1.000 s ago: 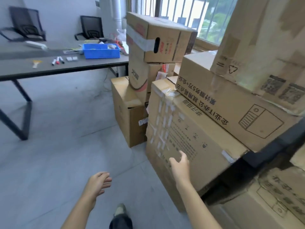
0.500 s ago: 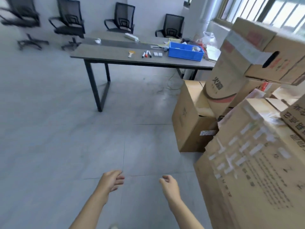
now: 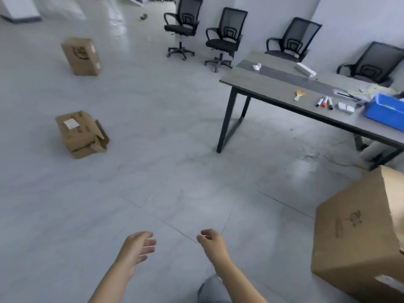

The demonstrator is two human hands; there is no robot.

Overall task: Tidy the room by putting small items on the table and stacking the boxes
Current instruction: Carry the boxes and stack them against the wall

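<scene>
Both the left hand (image 3: 137,248) and right hand (image 3: 211,241) hang empty with loosely curled fingers, markers (image 3: 324,103) already lie on the table (image 3: 273,86), and two stray boxes, the near one (image 3: 80,134) and the far one (image 3: 80,55), remain unstacked on the floor.

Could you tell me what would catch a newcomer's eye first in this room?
Two stray cardboard boxes sit apart on the floor at left: the nearer box with a flap open, the farther box behind it. At right, the table holds markers and a blue bin. The left hand and right hand hold nothing.
</scene>
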